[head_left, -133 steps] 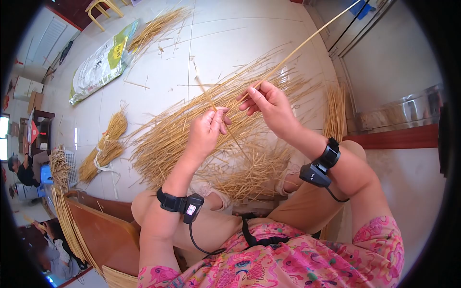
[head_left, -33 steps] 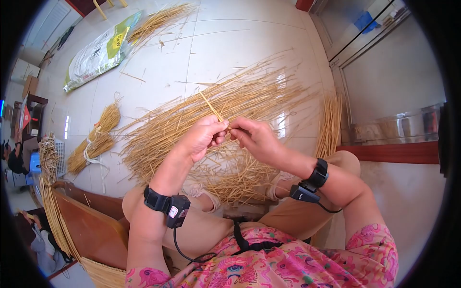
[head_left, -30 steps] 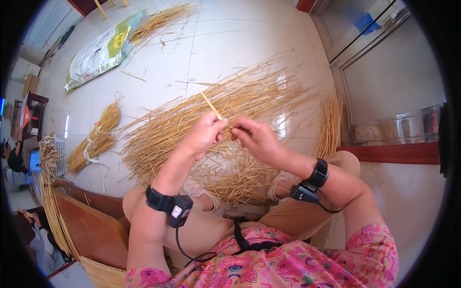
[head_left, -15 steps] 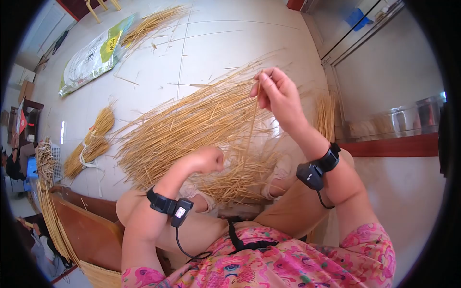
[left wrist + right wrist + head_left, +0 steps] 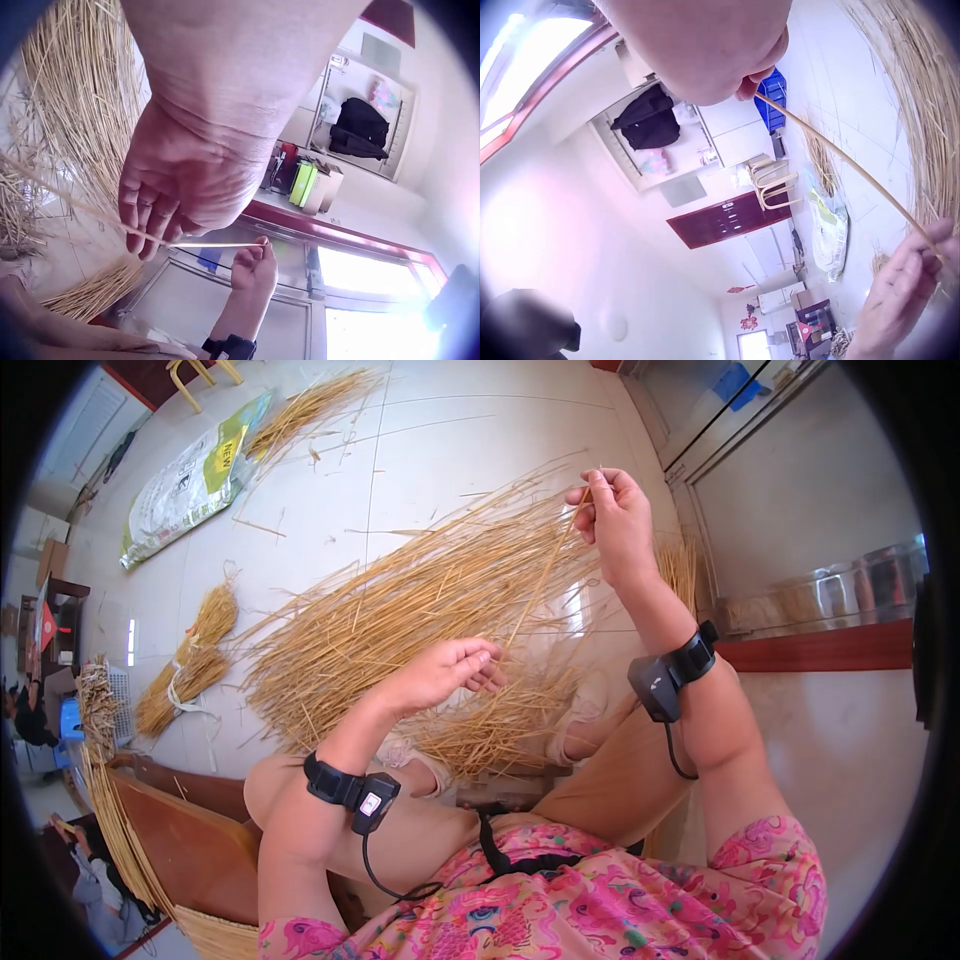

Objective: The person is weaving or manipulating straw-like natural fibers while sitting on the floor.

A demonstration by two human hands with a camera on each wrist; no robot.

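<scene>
My right hand (image 5: pixel 622 525) is raised at the upper right and pinches one end of a single straw stalk (image 5: pixel 844 154) between thumb and fingers. From there the stalk slants down toward my left hand (image 5: pixel 455 672), which is held lower, over the near side of the loose straw pile (image 5: pixel 380 610). In the left wrist view the stalk passes across the fingertips of the left hand, whose fingers are relaxed and fairly straight. Short broken straw (image 5: pixel 490 735) lies between the feet.
A tied straw bundle (image 5: pixel 195 650) lies left of the pile, and a printed sack (image 5: pixel 190 495) with more straw lies beyond it. Upright straw (image 5: pixel 678 575) leans by the glass door at right. A brown wooden panel (image 5: pixel 190 830) stands close on the left.
My hands were together on a short piece of straw, then separated. The right hand has risen up and right with a stalk; the left hand has loosened from a fist and come near that stalk.
</scene>
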